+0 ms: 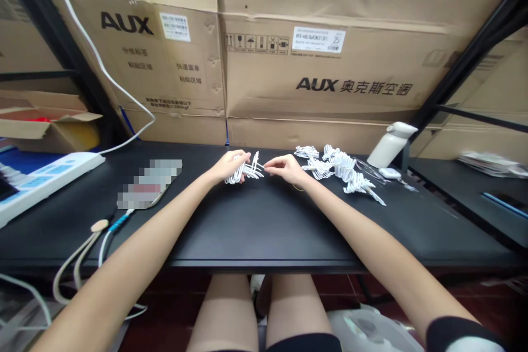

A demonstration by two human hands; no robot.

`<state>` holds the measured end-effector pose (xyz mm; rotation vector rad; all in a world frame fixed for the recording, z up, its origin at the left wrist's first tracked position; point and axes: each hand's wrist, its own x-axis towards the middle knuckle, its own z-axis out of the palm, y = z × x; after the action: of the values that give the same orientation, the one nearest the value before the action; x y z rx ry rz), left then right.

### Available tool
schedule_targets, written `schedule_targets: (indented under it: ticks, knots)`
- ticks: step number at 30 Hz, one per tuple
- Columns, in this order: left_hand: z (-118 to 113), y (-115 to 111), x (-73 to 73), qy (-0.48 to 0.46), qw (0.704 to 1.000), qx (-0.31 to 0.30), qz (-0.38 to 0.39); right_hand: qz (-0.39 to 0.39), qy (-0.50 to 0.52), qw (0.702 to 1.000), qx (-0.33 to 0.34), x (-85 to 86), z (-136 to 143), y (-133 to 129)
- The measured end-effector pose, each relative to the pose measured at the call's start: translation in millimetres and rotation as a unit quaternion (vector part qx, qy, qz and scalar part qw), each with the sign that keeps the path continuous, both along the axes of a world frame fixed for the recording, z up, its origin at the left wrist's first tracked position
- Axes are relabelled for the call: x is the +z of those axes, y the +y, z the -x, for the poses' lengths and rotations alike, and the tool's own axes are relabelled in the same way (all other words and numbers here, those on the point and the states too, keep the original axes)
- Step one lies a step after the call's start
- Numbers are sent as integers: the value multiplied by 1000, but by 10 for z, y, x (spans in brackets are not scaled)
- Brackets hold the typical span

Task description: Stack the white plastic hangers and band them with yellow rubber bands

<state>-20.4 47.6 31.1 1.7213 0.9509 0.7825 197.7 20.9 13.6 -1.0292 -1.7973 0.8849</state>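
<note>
My left hand (232, 168) is closed around a bundle of thin white strands (251, 169), whose ends stick out to the right. The exact kind of strand is too small to tell. Thumb and fingertips of my right hand (285, 169) pinch the tip of a thin strand at the bundle's right side. Both hands are just above the black tabletop (264, 225). To the right of my right hand lie several similar white bundles (344, 168), gathered in a loose heap.
A white bottle (388, 146) leans by the shelf post, with a small white case (389, 174) before it. On the left are a phone (150, 184) with a cable, a white power strip (53, 179) and an open carton (49, 121). Large cardboard boxes (264, 77) stand behind.
</note>
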Motion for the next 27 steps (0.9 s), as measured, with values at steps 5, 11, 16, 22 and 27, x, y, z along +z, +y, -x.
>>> schedule_targets:
  ticks: [5, 11, 16, 22, 27]
  knots:
    - [-10, -9, -14, 11, 1000, -11, -8, 46, 16, 998, 38, -5, 12, -7]
    - [-27, -38, -28, 18, 999, 32, -35, 67, 41, 995, 56, 5, 109, -79]
    - [-32, -47, -30, 15, 999, 26, -37, 81, 85, 992, 40, 7, 161, -118]
    - [-60, -64, -13, 7, 999, 24, -37, 120, 117, 985, 33, -23, 152, -93]
    - [-89, -88, 10, -8, 999, 25, -36, 123, 121, 984, 43, -16, 150, -100]
